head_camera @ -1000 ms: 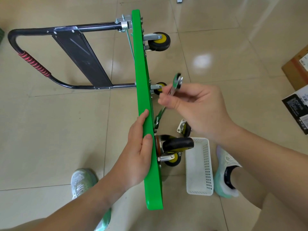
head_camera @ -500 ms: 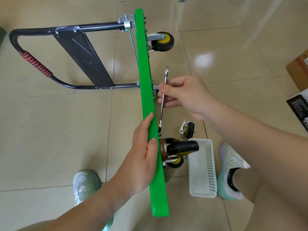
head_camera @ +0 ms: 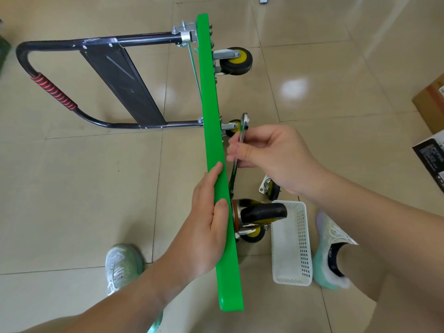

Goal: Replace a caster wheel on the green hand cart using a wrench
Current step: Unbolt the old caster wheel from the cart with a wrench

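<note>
Tiled floor (head_camera: 72, 188) carrying everything. Green hand cart (head_camera: 211, 116) standing on side edge, black handle (head_camera: 54, 92) sticking out left, wheels pointing right. White basket (head_camera: 303, 236) sitting just right of cart's near end. Left hand (head_camera: 204, 231) gripping deck's top edge, fingers pressed together, curling over it. Right hand (head_camera: 271, 157) holding wrench (head_camera: 243, 126), fingers pinching shank. Wrench's lower end reaching toward near caster wheel (head_camera: 262, 212); can't tell if biting bolt. Loose caster (head_camera: 271, 191) lying beside basket.
</note>
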Available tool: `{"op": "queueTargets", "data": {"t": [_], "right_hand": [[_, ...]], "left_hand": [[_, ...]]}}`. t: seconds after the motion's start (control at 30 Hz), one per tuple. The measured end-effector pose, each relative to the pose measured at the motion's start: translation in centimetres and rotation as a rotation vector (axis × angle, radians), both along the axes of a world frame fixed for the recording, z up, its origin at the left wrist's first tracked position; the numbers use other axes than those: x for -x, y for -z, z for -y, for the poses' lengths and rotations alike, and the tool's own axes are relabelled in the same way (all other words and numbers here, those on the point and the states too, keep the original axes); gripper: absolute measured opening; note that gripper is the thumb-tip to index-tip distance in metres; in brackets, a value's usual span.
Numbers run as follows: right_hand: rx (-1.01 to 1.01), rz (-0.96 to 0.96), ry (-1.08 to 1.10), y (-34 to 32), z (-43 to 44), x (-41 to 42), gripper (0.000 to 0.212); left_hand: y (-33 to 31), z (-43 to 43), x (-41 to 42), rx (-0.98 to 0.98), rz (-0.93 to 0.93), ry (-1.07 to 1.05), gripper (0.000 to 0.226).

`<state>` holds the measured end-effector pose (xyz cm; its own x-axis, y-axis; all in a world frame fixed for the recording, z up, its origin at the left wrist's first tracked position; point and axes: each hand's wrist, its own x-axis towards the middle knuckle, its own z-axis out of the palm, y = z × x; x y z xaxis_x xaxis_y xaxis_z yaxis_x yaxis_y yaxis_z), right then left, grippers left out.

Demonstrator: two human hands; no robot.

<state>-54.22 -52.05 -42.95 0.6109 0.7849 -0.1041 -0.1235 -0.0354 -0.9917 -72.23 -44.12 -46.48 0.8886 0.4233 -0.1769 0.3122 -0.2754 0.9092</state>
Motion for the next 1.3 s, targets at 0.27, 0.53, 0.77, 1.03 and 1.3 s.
{"op": "queueTargets", "data": {"t": [0.27,0.53,0.77,1.03,1.3], "right_hand": [[-0.100,0.143,-0.018,-1.1,3.4,3.0,0.032],[-0.146,-0.029,0.253,-1.8,1.7,-1.5,0.014],[0.088,-0.077,0.168,2.5,-1.4,-4.0,0.005],[0.245,-0.143,0.062,7.0,-3.5,-4.2,0.003],[0.311,-0.308,0.014,8.0,-4.6,-4.9,0.031]], "left_hand": [[0.2,0.1,-0.1,-0.021,0.003,-0.016,0.063],[-0.5,0.3,-0.1,-0.008,-0.030,-0.031,0.056],[-0.7,-0.8,-0.6,0.085,-0.047,-0.075,0.061],[-0.9,-0.9,-1.5,0.136,-0.057,-0.108,0.065],[-1.0,-1.0,-1.4,0.158,-0.083,-0.093,0.064]]}}
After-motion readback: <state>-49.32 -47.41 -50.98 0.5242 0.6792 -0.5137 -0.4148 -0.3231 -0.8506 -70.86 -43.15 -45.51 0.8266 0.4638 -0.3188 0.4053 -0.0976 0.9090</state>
